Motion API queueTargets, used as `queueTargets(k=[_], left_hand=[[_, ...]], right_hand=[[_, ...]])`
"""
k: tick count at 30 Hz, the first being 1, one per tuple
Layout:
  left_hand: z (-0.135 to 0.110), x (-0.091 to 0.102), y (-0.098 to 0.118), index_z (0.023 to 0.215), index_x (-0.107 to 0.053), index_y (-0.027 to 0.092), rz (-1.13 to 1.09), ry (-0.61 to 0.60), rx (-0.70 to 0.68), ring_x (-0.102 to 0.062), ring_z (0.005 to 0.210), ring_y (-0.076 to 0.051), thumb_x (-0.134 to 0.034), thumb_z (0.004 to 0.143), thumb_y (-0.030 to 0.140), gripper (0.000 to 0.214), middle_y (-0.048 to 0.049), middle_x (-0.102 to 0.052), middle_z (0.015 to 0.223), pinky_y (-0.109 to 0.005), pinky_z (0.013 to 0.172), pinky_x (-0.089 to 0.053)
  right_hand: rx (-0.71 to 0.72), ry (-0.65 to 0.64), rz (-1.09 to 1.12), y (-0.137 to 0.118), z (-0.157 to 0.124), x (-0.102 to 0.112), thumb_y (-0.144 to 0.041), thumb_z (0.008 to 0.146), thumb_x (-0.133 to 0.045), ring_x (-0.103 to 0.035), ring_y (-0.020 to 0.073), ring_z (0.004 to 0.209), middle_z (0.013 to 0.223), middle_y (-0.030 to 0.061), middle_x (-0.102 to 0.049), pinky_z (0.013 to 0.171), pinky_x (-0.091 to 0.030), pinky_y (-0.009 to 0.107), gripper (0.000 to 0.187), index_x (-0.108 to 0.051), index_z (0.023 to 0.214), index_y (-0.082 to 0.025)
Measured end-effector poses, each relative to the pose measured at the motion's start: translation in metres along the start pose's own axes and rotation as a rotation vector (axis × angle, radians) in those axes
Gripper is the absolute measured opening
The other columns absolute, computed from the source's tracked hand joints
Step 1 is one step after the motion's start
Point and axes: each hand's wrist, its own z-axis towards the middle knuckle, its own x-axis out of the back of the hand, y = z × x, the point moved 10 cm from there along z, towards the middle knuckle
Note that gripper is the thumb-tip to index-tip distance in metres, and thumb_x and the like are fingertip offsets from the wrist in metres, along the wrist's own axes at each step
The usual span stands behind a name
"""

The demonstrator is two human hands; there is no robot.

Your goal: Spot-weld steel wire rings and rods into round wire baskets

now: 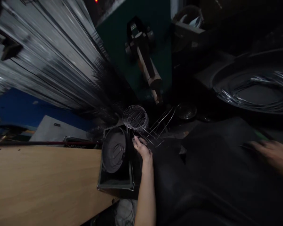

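From my remote seat, my left hand (pixel 142 147) looks closed on the lower edge of the wire basket (pixel 136 118), probably pinching there to leave the round rim unobstructed; my right hand (pixel 272 152) (too blurred, I can't tell its grip) is by dark cloth (pixel 207 166).

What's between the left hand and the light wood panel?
In the head view, a dark round pan and a dark rectangular frame appear between the left hand and the light wood panel.
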Motion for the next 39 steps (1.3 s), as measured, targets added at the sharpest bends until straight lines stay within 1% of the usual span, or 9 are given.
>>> queueTargets(k=[2,4,8,12,16,24,29,35,39], left_hand=[[0.004,-0.008,0.002,0.077,-0.039,0.021,-0.027,-0.016,-0.001,-0.022,0.036,-0.005,-0.057,0.08,0.059,0.041,0.0135,-0.025,0.04,-0.02,0.042,-0.015],[0.006,-0.015,0.004,0.074,-0.036,0.022,-0.044,-0.031,-0.003,-0.021,0.036,-0.005,-0.057,0.081,0.057,0.041,0.0135,-0.025,0.041,-0.02,0.042,-0.015],[0.008,-0.023,0.002,0.072,-0.033,0.022,-0.027,-0.053,0.005,-0.019,0.037,-0.004,-0.055,0.082,0.057,0.043,0.0133,-0.025,0.042,-0.02,0.042,-0.013],[0.016,-0.024,0.0,0.071,-0.034,0.022,-0.025,-0.054,-0.006,-0.019,0.039,-0.004,-0.056,0.08,0.06,0.045,0.0129,-0.025,0.044,-0.02,0.041,-0.014],[0.026,-0.026,-0.003,0.071,-0.036,0.021,0.012,-0.038,0.005,-0.02,0.039,-0.004,-0.058,0.076,0.063,0.047,0.0125,-0.024,0.047,-0.02,0.041,-0.015],[0.033,-0.039,-0.005,0.079,-0.048,0.02,0.005,-0.013,0.037,-0.033,0.047,-0.005,-0.06,0.08,0.054,0.036,0.007,-0.039,0.061,-0.019,0.045,-0.027],[0.034,-0.043,0.003,0.076,-0.049,0.02,0.052,-0.018,-0.001,-0.032,0.047,-0.006,-0.061,0.08,0.055,0.037,0.0065,-0.037,0.058,-0.02,0.044,-0.026],[0.04,-0.045,0.01,0.071,-0.047,0.02,0.097,-0.014,0.02,-0.032,0.047,-0.006,-0.06,0.081,0.054,0.039,0.0064,-0.036,0.056,-0.019,0.044,-0.027],[0.043,-0.046,0.017,0.072,-0.049,0.018,0.125,-0.002,0.028,-0.031,0.047,-0.005,-0.06,0.082,0.051,0.036,0.0067,-0.036,0.057,-0.018,0.045,-0.026]], right_hand=[[-0.162,-0.041,0.036,-0.024,0.017,0.007,-0.022,0.079,-0.067,-0.062,0.0284,0.097,0.096,0.0233,-0.066,0.072,-0.045,0.039,0.009,-0.073,0.08,-0.016],[-0.242,-0.1,0.254,-0.071,0.036,0.006,-0.021,0.073,-0.076,-0.065,0.0253,0.086,0.092,0.0139,-0.07,0.073,-0.046,0.035,0.012,-0.073,0.085,-0.018],[-0.176,-0.073,0.711,-0.177,0.08,0.003,-0.019,0.073,-0.075,-0.064,0.0172,0.074,0.078,0.0038,-0.071,0.068,-0.046,0.024,0.004,-0.073,0.075,-0.016],[-0.299,-0.133,1.092,-0.221,0.103,-0.018,-0.02,0.07,-0.078,-0.056,0.01,0.055,0.065,0.0041,-0.066,0.05,-0.043,0.017,0.01,-0.072,0.073,-0.013],[-0.404,-0.191,1.352,-0.237,0.105,-0.033,-0.021,0.059,-0.085,-0.053,0.0074,0.051,0.062,0.0048,-0.063,0.043,-0.041,0.013,0.02,-0.069,0.066,-0.011],[-0.5,-0.132,1.525,-0.238,0.108,-0.041,-0.032,0.042,-0.093,-0.049,0.005,0.049,0.06,0.0011,-0.059,0.038,-0.039,0.011,0.042,-0.067,0.066,-0.01],[-0.589,-0.145,1.518,-0.239,0.106,-0.044,-0.027,0.048,-0.091,-0.047,0.0037,0.049,0.062,0.0003,-0.058,0.038,-0.038,0.01,0.036,-0.066,0.067,-0.011],[-0.533,-0.134,1.503,-0.248,0.113,-0.038,-0.022,0.056,-0.087,-0.049,0.005,0.05,0.062,0.0003,-0.057,0.037,-0.04,0.01,0.025,-0.067,0.067,-0.012],[-0.58,-0.136,1.505,-0.251,0.112,-0.038,-0.019,0.062,-0.084,-0.049,0.0047,0.05,0.065,0.0007,-0.059,0.037,-0.04,0.01,0.02,-0.066,0.069,-0.012]])
